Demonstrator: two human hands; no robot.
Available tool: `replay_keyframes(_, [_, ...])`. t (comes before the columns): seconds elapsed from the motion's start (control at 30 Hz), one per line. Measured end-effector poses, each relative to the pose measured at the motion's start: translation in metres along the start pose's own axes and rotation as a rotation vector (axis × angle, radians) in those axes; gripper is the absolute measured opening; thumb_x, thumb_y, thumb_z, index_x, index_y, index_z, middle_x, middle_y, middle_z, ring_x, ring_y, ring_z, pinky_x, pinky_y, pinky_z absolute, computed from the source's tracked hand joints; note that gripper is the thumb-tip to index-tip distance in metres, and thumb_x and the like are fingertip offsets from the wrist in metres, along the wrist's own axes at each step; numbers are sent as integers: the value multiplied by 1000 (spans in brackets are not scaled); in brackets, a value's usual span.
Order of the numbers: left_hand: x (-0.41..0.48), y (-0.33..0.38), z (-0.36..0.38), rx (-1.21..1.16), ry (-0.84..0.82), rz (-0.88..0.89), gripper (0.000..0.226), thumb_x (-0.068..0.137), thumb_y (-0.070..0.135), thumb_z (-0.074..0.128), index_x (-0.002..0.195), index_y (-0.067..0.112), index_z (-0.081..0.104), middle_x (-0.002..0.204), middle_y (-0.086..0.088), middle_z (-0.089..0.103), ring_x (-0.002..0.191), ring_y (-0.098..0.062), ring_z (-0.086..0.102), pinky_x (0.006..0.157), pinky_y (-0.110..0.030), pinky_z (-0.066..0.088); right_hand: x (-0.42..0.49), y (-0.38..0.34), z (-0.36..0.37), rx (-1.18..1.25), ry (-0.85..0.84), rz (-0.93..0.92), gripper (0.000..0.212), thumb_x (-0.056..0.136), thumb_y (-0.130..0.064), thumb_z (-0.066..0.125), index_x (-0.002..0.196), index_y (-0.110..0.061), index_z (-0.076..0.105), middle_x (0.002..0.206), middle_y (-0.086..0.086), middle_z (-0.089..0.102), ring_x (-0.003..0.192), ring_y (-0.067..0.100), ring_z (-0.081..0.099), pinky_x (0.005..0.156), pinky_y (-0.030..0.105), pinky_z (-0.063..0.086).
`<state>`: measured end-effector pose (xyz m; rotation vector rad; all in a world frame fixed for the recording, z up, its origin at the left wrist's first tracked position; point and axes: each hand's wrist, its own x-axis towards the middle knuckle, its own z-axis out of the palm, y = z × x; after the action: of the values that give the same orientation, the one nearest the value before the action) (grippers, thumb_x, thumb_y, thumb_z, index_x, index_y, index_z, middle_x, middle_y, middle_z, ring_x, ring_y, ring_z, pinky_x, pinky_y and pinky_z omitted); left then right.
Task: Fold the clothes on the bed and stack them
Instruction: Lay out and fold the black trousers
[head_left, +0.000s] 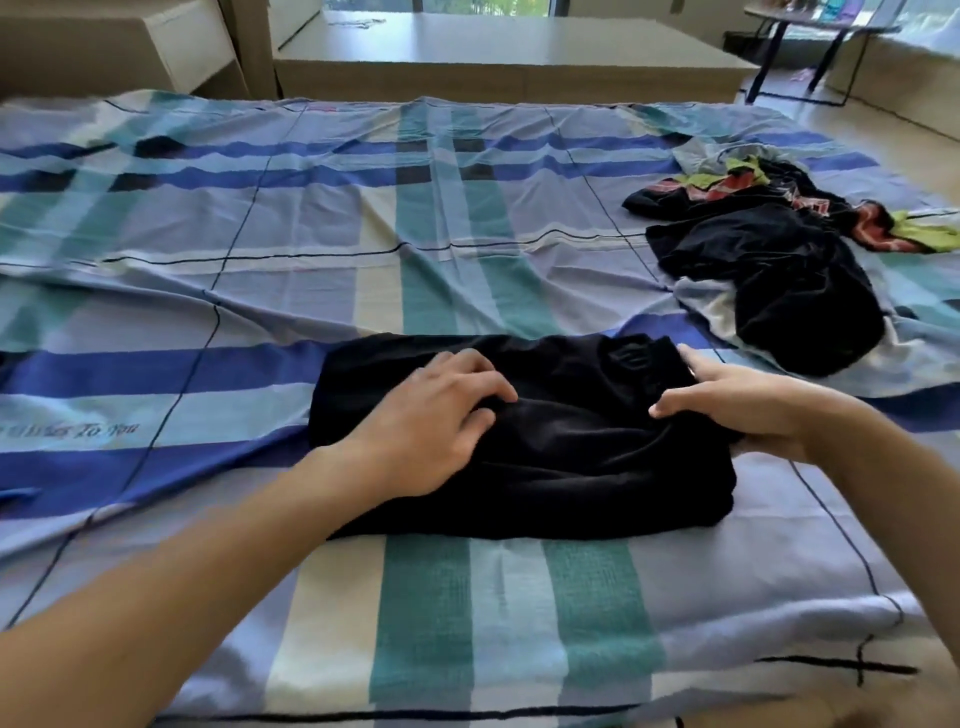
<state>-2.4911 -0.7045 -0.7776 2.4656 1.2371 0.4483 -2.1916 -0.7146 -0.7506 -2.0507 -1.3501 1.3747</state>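
While a heap (769, 260) waits upper right, one black garment (545, 467) is nearly folded. It is pressed by the open left hand (431, 415), its edge pinched by the right hand (743, 410).

Both my forearms reach forward, bare. My left hand (436, 415) lies palm down, fingers loosely bent, on the black garment (571, 467); my right hand (743, 410) pinches its edge, thumb on top.

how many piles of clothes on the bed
2: a folded black garment near the front, left hand on it, right hand at its edge; an unfolded heap far right, which may hide several pieces.
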Motion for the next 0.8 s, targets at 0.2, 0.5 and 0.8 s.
replay_keyframes(0.2, [9,-12,31,287,-407,-95,118,73,83,56,159,30,-5,167,4,-12,153,-19,-17,122,-56,-5,-9,-4,3,0,10,-21,103,85,-8,73,159,-39,8,123,-3,64,81,12,70,59,25,53])
replay_keyframes(0.5, [-12,17,24,-36,-390,98,87,93,67,47,160,31,5,168,5,-6,152,-10,-17,125,-42,-5,-40,-57,22,161,119,-229,106,79,-10,79,157,-44,14,137,2,52,69,7,73,58,25,57])
replay_keyframes(0.8, [-13,-40,-87,-1244,-13,-547,72,85,73,45,121,13,62,109,-10,72,100,-30,68,87,-41,54,-45,-117,106,52,-89,-601,118,71,-42,82,156,-48,0,129,-9,62,110,8,67,92,31,53])
